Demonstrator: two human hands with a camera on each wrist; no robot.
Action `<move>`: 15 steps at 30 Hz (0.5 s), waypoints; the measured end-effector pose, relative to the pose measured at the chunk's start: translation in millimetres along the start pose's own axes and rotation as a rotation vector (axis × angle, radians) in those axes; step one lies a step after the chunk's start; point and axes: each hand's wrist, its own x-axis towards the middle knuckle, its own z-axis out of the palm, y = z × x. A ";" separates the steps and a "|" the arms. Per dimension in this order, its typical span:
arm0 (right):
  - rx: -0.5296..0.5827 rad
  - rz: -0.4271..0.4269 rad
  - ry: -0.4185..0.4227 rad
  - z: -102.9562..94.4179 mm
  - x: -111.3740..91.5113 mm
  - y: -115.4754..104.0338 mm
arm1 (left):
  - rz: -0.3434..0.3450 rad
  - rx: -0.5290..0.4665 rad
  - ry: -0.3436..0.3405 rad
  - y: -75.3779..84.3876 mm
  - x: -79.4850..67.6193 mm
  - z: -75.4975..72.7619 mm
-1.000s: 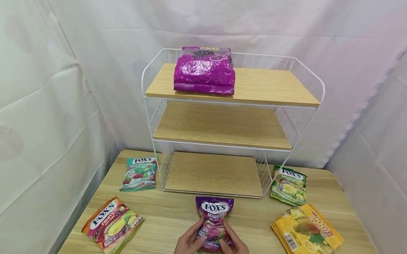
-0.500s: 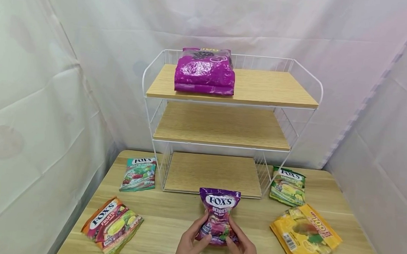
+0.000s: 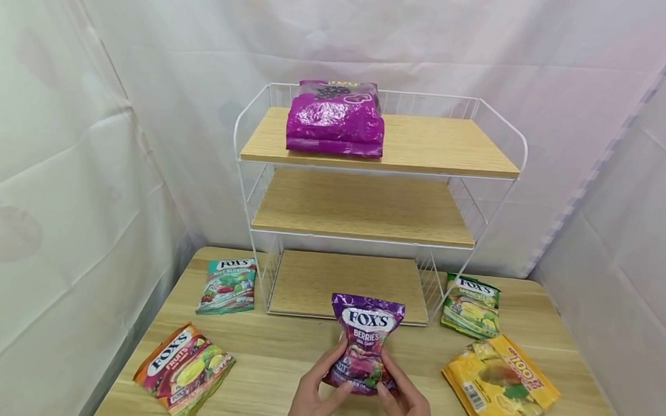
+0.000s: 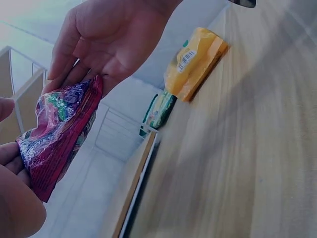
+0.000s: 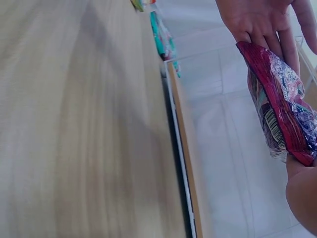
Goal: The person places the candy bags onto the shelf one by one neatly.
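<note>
A purple bag of FOX'S Berries candy (image 3: 366, 345) is off the table, held upright between both hands with its printed front toward the head camera. My left hand (image 3: 316, 389) grips its lower left side, and my right hand (image 3: 409, 402) grips the lower right. The left wrist view shows the bag (image 4: 57, 131) from its lower edge, with the tabletop well apart from it. In the right wrist view, the bag's red-purple bottom seam (image 5: 280, 101) runs between the two hands. Fingertips behind the bag are hidden in the head view.
Behind the hands stands a white wire rack with wooden shelves (image 3: 367, 206); a large magenta bag (image 3: 336, 120) sits on its top board. Around it on the table lie a teal bag (image 3: 228, 285), a red-orange FOX'S Fruits bag (image 3: 186, 370), a green bag (image 3: 471, 306) and a yellow bag (image 3: 501, 386).
Both hands have raised the purple candy bag and carried it slightly right and toward the rack. The other bags and the rack have stayed in place.
</note>
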 end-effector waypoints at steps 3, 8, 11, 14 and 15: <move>0.006 -0.030 -0.011 -3.4 0.7 -4.6 | 0.127 0.078 -0.005 3.0 3.8 1.8; -0.005 -0.040 0.012 -8.7 0.2 -11.2 | 0.178 0.095 -0.031 9.0 8.3 4.9; -0.012 -0.034 0.042 -10.9 0.0 -15.4 | 0.146 0.067 -0.059 13.0 9.7 6.2; 0.007 -0.045 0.041 -12.3 0.2 -19.4 | 0.089 0.030 -0.078 16.5 10.4 6.5; 0.013 -0.054 0.028 -12.8 0.5 -20.7 | 0.086 0.024 -0.080 17.5 10.7 6.4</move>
